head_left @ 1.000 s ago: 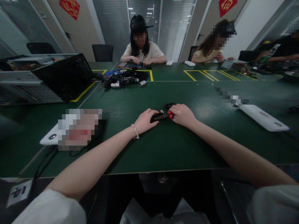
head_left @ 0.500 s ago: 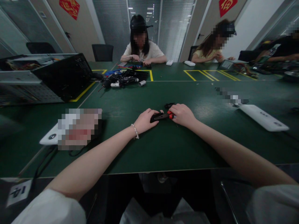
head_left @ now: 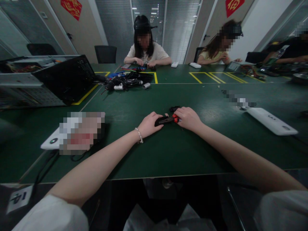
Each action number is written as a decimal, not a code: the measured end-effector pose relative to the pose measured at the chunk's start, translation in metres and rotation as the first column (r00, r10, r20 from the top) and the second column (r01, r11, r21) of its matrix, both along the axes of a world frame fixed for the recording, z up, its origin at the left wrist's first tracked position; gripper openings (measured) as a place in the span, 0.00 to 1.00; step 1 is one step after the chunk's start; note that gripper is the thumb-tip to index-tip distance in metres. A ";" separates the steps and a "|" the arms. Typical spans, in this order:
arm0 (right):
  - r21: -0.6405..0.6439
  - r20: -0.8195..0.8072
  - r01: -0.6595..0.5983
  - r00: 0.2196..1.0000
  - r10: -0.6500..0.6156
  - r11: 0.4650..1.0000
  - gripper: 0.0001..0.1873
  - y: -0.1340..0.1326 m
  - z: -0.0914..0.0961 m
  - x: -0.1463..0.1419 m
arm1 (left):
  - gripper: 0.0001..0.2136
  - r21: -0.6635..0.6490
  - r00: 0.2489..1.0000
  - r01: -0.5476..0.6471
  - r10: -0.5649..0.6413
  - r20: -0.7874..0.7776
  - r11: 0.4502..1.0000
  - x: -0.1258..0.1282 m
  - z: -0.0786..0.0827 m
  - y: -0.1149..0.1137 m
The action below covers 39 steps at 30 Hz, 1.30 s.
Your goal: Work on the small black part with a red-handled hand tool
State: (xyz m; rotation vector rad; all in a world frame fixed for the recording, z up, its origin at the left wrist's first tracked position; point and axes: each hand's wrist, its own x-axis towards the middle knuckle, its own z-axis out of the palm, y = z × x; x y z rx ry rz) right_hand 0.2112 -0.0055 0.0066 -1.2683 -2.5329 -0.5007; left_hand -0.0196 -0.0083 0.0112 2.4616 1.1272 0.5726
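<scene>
My left hand (head_left: pixel 150 124), with a bead bracelet at the wrist, is curled over a small black object (head_left: pixel 159 121) on the green table (head_left: pixel 168 150). My right hand (head_left: pixel 188 118) is closed round the red-and-black handles of a pair of pliers (head_left: pixel 171 120), whose dark jaws point left toward the black object. Both hands rest on the table surface, close together. A second small black piece (head_left: pixel 174 108) lies just behind them.
A white power strip (head_left: pixel 269 120) lies to the right, a blurred white item (head_left: pixel 77 132) with a cable to the left. An open computer case (head_left: pixel 43 80) stands far left, a pile of tools (head_left: pixel 126 81) beyond. Other people sit across the table.
</scene>
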 end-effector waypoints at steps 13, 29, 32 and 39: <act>0.019 -0.004 0.002 1.000 -0.002 1.000 0.10 0.003 -0.004 0.001 | 0.18 0.018 1.000 -0.013 0.013 -0.012 1.000 0.002 0.002 -0.002; 0.015 -0.001 -0.002 1.000 0.002 1.000 0.10 0.002 -0.003 0.002 | 0.17 0.001 1.000 -0.017 0.017 -0.005 1.000 0.001 0.000 -0.001; 0.030 0.005 -0.002 1.000 0.002 1.000 0.10 0.001 -0.003 0.002 | 0.17 0.014 1.000 -0.010 0.010 -0.004 1.000 0.001 0.000 0.000; 0.014 -0.011 0.017 1.000 -0.017 1.000 0.09 0.002 -0.004 0.000 | 0.16 0.026 1.000 -0.005 0.005 -0.001 1.000 0.001 0.000 -0.001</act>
